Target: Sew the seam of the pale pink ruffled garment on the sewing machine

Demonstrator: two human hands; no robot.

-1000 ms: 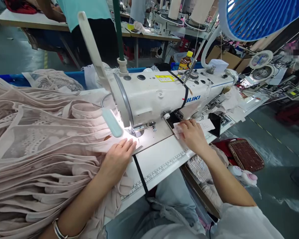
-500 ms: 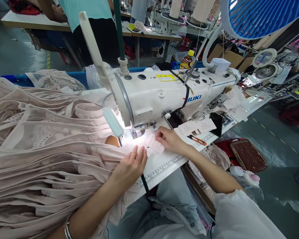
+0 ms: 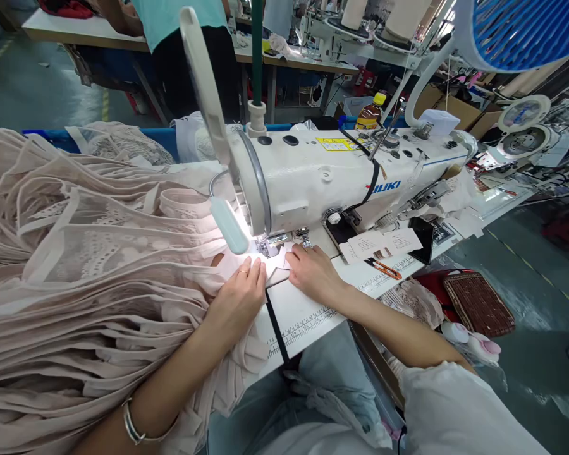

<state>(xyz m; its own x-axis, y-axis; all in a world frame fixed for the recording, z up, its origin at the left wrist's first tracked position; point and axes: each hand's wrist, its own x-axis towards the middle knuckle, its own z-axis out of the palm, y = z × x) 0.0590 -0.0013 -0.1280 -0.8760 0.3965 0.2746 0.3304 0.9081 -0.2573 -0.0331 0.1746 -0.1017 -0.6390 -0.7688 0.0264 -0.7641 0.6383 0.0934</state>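
Note:
A white sewing machine (image 3: 303,183) with a lit lamp shines on pale pink fabric (image 3: 232,262) under its presser foot (image 3: 268,245). My left hand (image 3: 241,292) lies on this fabric just left of the foot, its fingers stretched flat and side by side. To the right of the foot, my right hand (image 3: 315,275) has its fingers bent and pinched on the fabric's end; the thumb is mostly hidden. From the left, a large heap of pale pink garments (image 3: 99,316) with lace parts runs up to my left forearm.
Paper labels (image 3: 384,243), an orange cutter (image 3: 384,269) and a dark phone-like slab (image 3: 423,240) lie right of my hand. Behind the machine stands a yellow-capped bottle (image 3: 370,114). A blue fan (image 3: 531,31) hangs upper right. A person (image 3: 184,38) stands at the table behind.
The fabric has moved in toward the presser foot, and both hands have moved closer to it. The printed table scale under the fabric shows more. The whole view has shifted slightly.

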